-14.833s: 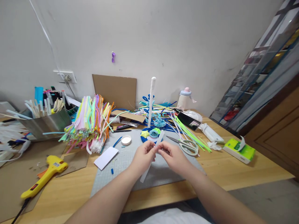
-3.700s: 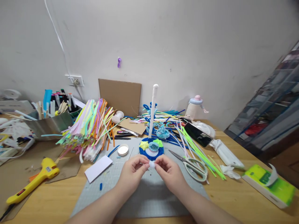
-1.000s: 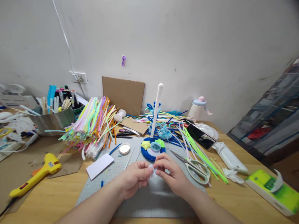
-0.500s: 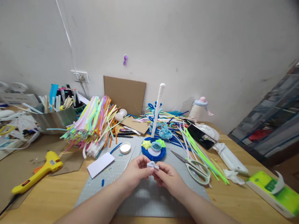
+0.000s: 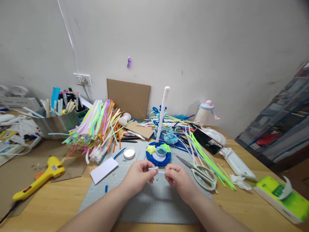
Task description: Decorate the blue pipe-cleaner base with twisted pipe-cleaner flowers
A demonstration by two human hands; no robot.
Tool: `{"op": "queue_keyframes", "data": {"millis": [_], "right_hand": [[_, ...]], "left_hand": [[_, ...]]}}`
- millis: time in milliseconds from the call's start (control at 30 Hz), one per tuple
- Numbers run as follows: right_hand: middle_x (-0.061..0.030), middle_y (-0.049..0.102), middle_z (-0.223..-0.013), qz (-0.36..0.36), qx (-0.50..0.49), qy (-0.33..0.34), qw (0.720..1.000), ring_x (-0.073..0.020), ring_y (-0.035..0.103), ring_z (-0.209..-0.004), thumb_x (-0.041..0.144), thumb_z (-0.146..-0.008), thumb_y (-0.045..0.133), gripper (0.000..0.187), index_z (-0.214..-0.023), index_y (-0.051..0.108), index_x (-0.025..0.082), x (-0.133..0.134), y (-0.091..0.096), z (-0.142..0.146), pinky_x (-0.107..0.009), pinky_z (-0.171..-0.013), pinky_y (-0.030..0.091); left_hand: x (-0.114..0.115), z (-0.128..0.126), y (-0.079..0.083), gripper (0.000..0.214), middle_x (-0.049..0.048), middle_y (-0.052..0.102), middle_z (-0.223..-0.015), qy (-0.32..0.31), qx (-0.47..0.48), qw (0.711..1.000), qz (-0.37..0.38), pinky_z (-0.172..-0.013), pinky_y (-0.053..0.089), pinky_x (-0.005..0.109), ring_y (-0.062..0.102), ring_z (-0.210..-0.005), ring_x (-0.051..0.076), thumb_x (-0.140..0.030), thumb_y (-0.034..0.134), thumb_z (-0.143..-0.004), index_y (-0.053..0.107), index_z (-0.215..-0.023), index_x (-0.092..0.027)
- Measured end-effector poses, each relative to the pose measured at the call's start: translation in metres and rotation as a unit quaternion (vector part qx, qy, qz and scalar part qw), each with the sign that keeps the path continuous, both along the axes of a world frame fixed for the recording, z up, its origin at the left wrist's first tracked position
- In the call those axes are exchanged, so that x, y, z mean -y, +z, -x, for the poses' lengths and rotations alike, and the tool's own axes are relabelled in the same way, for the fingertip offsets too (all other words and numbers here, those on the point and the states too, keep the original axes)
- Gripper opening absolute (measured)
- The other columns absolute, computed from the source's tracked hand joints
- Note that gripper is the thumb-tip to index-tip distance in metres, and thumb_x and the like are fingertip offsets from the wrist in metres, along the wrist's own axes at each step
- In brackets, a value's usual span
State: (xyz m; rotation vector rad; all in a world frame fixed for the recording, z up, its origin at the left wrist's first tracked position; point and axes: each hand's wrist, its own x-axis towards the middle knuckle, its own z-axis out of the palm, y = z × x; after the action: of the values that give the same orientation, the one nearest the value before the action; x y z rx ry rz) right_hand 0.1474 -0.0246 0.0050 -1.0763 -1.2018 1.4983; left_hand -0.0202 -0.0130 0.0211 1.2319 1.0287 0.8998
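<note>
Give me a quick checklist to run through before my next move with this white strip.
1. Both ends of the strip pinched, by left hand and right hand: ok.
2. The strip runs roughly straight between the hands: ok.
3. The base sits flat, pole upright, beyond the hands: ok.
4. The scissors lie apart from the right hand, blades shut: ok.
5. The glue gun is hot: cannot tell.

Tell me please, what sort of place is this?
Probably a hobby craft desk: a heap of pastel fuzzy pipe cleaners, a yellow plastic glue gun, and a grey gridded cutting mat on a wooden tabletop.
</note>
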Motion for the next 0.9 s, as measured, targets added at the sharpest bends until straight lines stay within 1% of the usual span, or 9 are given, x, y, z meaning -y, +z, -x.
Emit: {"op": "queue_keyframes", "data": {"millis": [133,200,267,400,500,600,700,767,900], "right_hand": [[0.0083,0.033,-0.042,0.009,-0.022,-0.006,1.0,-0.0063,0.021,-0.04,0.02,-0.064,0.047,0.014,-0.051,0.042,0.019,-0.001,0.002,0.0,-0.021,-0.04,0.012],[0.0081,0.034,-0.042,-0.001,0.021,0.008,1.0,-0.0063,0.023,-0.04,0.021,-0.066,0.047,0.017,-0.051,0.041,0.019,-0.002,0.003,0.0,-0.021,-0.04,0.014],[0.0065,0.039,-0.046,-0.057,0.112,0.027,0.992,-0.0072,0.031,-0.043,0.023,-0.071,0.049,0.018,-0.055,0.044,0.018,-0.001,0.004,-0.001,-0.02,-0.042,0.021],[0.0007,0.057,-0.07,-0.209,0.287,0.045,0.934,-0.0113,0.046,-0.06,0.027,-0.08,0.052,0.012,-0.082,0.059,0.018,0.002,0.005,-0.002,-0.021,-0.053,0.032],[0.0003,0.059,-0.073,-0.246,0.337,0.072,0.906,-0.0124,0.047,-0.064,0.026,-0.084,0.05,0.012,-0.08,0.059,0.019,0.004,0.003,-0.002,-0.023,-0.058,0.033],[0.0027,0.051,-0.062,-0.216,0.306,0.07,0.925,-0.0111,0.042,-0.059,0.029,-0.085,0.05,0.02,-0.068,0.054,0.017,0.003,-0.004,0.001,-0.023,-0.056,0.03],[0.0052,0.042,-0.055,-0.131,0.203,0.069,0.968,-0.0088,0.036,-0.052,0.037,-0.082,0.053,0.025,-0.066,0.051,0.017,0.0,-0.012,0.003,-0.021,-0.049,0.027],[0.0075,0.039,-0.05,-0.064,0.128,0.079,0.986,-0.0069,0.031,-0.044,0.043,-0.078,0.056,0.028,-0.069,0.05,0.017,-0.003,-0.015,0.005,-0.02,-0.044,0.024],[0.0108,0.034,-0.042,0.012,0.056,0.082,0.995,-0.0043,0.024,-0.035,0.051,-0.071,0.061,0.035,-0.068,0.048,0.018,-0.006,-0.016,0.006,-0.019,-0.036,0.017]], "left_hand": [[-0.001,0.0,0.002,0.035,-0.0028,0.052,-0.05,0.001,-0.008,1.0,0.001,-0.048,0.04,0.022,0.049,-0.044,0.009,-0.044,0.072,-0.058,0.059,-0.068,-0.013],[-0.002,0.001,0.001,0.035,-0.0026,0.053,-0.052,-0.001,-0.022,1.0,-0.008,-0.048,0.039,0.022,0.048,-0.044,0.009,-0.044,0.07,-0.059,0.06,-0.07,-0.012],[-0.003,0.002,-0.002,0.033,-0.0021,0.054,-0.053,-0.001,-0.052,0.998,-0.022,-0.047,0.038,0.021,0.048,-0.045,0.01,-0.043,0.068,-0.063,0.062,-0.072,-0.012],[-0.003,0.004,-0.008,0.027,0.0002,0.058,-0.058,-0.013,-0.152,0.985,-0.082,-0.05,0.035,0.021,0.05,-0.052,0.011,-0.039,0.06,-0.071,0.065,-0.075,-0.012],[-0.001,0.003,-0.011,0.022,0.0006,0.06,-0.066,-0.018,-0.194,0.971,-0.142,-0.054,0.036,0.021,0.05,-0.059,0.012,-0.032,0.058,-0.072,0.065,-0.083,-0.014],[0.002,0.003,-0.01,0.022,-0.0009,0.058,-0.072,-0.016,-0.206,0.959,-0.193,-0.057,0.037,0.022,0.049,-0.063,0.012,-0.023,0.055,-0.072,0.06,-0.092,-0.016],[0.006,0.002,-0.008,0.023,-0.0003,0.058,-0.081,-0.029,-0.208,0.95,-0.233,-0.063,0.039,0.022,0.051,-0.069,0.012,-0.015,0.051,-0.071,0.056,-0.094,-0.018],[0.008,0.003,-0.006,0.024,0.0001,0.058,-0.084,-0.037,-0.211,0.945,-0.248,-0.065,0.04,0.023,0.051,-0.071,0.013,-0.014,0.05,-0.071,0.054,-0.094,-0.019],[0.007,0.004,-0.007,0.016,0.0006,0.057,-0.082,-0.044,-0.228,0.94,-0.251,-0.066,0.039,0.024,0.051,-0.073,0.014,-0.022,0.052,-0.077,0.054,-0.093,-0.019]]}}
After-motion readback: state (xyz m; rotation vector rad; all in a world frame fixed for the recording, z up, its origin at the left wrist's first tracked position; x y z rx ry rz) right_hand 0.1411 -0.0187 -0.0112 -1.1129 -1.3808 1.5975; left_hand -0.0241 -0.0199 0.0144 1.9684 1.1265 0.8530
